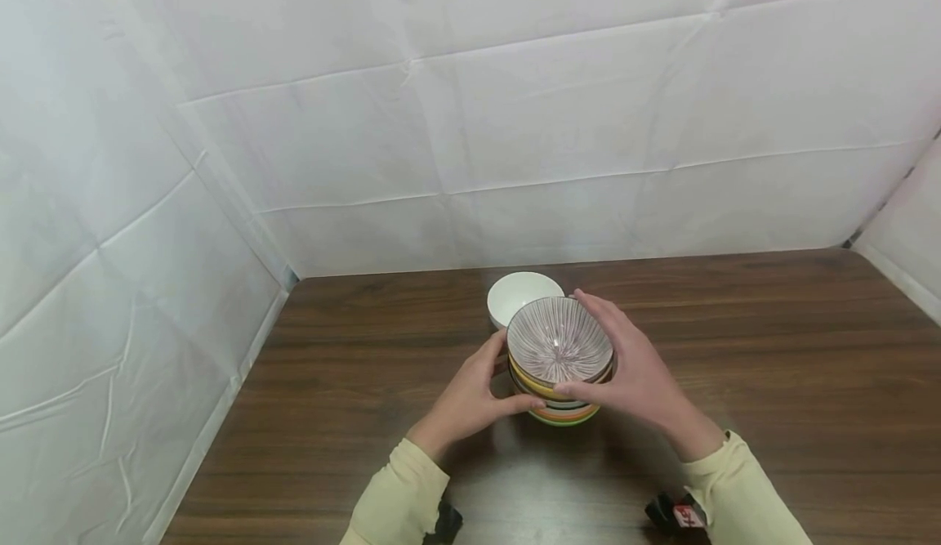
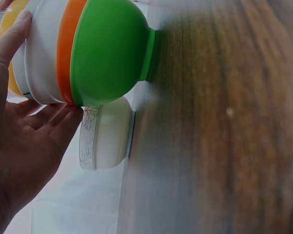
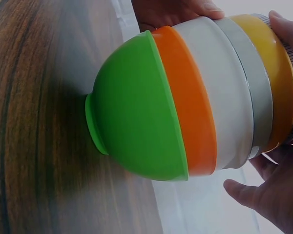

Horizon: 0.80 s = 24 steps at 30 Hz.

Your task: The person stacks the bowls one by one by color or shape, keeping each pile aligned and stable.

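Note:
A stack of several nested bowls stands upright on the table: a green bowl (image 3: 132, 107) at the bottom, then an orange bowl (image 3: 188, 102), a white bowl (image 3: 217, 92), a grey bowl (image 3: 251, 78) and a yellow bowl (image 3: 271, 73). On top sits a striped bowl (image 1: 560, 339) with thin dark lines inside. My left hand (image 1: 470, 390) holds the stack's left side, thumb in front at the grey bowl and fingers behind. Higher on the right, my right hand (image 1: 632, 365) grips the striped bowl between thumb and fingers, its fingertips close to the yellow rim.
Just behind the stack stands a separate white bowl (image 1: 518, 293) with a floral line pattern on its outside. The brown wood-grain table (image 1: 338, 414) ends at white sheeting (image 1: 353, 145) at the back and left. Black straps show at both sleeves.

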Available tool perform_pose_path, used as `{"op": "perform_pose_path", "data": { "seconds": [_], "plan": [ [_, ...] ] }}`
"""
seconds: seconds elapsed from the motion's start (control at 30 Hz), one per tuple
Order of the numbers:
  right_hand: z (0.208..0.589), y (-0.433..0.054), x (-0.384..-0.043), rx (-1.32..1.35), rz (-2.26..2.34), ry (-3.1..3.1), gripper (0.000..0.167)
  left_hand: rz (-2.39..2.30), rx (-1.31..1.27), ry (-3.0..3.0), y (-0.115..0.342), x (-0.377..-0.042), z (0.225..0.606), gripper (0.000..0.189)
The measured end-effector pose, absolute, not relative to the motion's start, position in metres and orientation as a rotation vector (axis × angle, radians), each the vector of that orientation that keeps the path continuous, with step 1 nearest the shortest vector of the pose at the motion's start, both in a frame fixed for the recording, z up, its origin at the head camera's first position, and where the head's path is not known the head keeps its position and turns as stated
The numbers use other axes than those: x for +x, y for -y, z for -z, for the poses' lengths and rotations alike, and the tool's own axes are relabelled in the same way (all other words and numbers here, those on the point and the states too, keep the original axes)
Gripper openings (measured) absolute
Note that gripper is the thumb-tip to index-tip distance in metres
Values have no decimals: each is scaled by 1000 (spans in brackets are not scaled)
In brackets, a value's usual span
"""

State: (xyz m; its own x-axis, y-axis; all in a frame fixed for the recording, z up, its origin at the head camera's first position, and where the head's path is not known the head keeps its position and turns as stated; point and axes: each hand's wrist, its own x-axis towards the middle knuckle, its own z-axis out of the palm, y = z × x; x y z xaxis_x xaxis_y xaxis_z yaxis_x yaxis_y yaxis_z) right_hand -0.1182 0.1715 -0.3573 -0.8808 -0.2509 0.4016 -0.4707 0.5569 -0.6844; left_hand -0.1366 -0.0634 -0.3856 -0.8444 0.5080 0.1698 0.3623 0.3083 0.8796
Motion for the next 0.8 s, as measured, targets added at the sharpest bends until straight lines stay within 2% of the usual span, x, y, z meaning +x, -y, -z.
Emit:
{"op": "perform_pose_path", "data": {
  "seconds": [0.8],
  "plan": [
    [359, -172, -118, 610, -1298, 2561, 110, -1545, 781, -2433, 64, -136, 384, 93]
  ]
}}
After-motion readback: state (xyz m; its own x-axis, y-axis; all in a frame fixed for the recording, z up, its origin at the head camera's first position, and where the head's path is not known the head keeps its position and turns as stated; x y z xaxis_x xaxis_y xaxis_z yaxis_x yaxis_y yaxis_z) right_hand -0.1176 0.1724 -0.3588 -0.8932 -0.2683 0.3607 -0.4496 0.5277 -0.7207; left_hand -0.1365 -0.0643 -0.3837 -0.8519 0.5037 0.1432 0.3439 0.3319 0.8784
